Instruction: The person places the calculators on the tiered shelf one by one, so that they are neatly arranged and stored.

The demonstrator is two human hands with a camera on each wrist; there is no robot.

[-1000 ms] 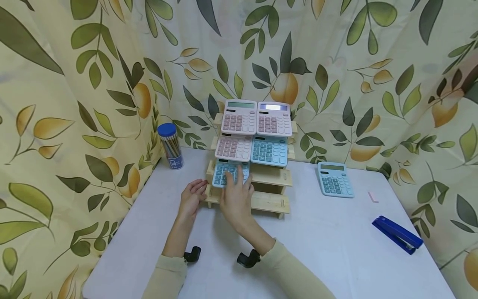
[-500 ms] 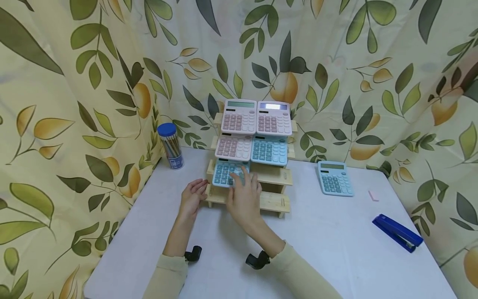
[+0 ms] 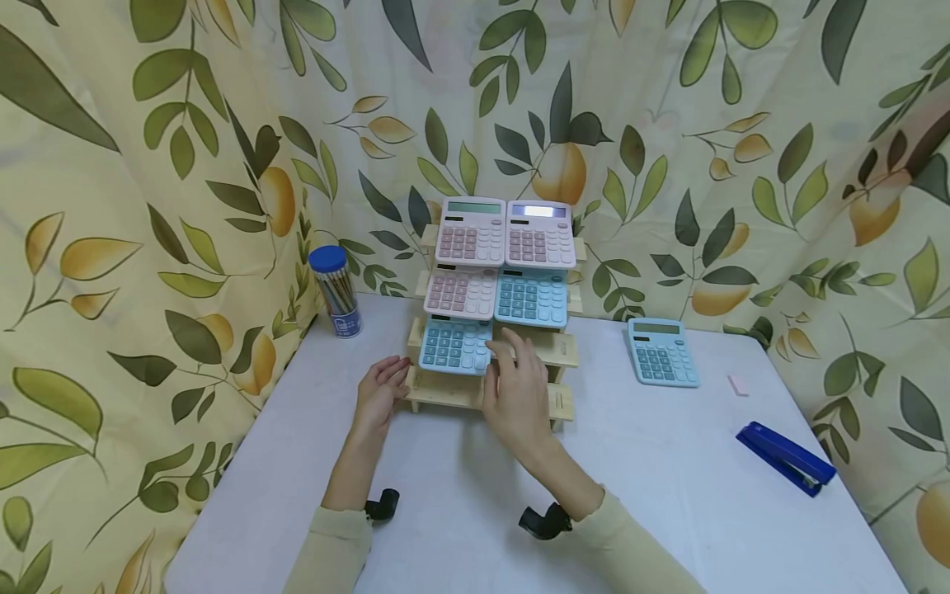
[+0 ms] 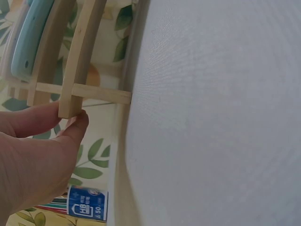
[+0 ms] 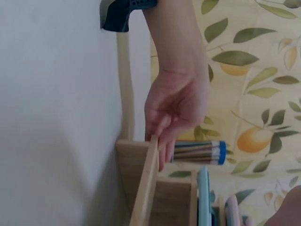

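Note:
A tiered wooden rack stands on the table, with calculators on its steps. My left hand pinches the left end of the lowest plank between thumb and fingers. On the step above lies a blue calculator, at its left side. My right hand hovers in front of the rack with loosely bent fingers, close to that calculator's right edge; whether it touches is hard to tell. Higher up sit a pink calculator beside a blue calculator, then two pink calculators on top.
A blue-lidded tub of pencils stands left of the rack. To the right lie another blue calculator, a small pink piece and a blue stapler. A leaf-patterned curtain hangs behind the table.
My right hand has slid right, off the face of the blue calculator to its right edge, its fingers now more bent. My left hand has stayed at the plank's end.

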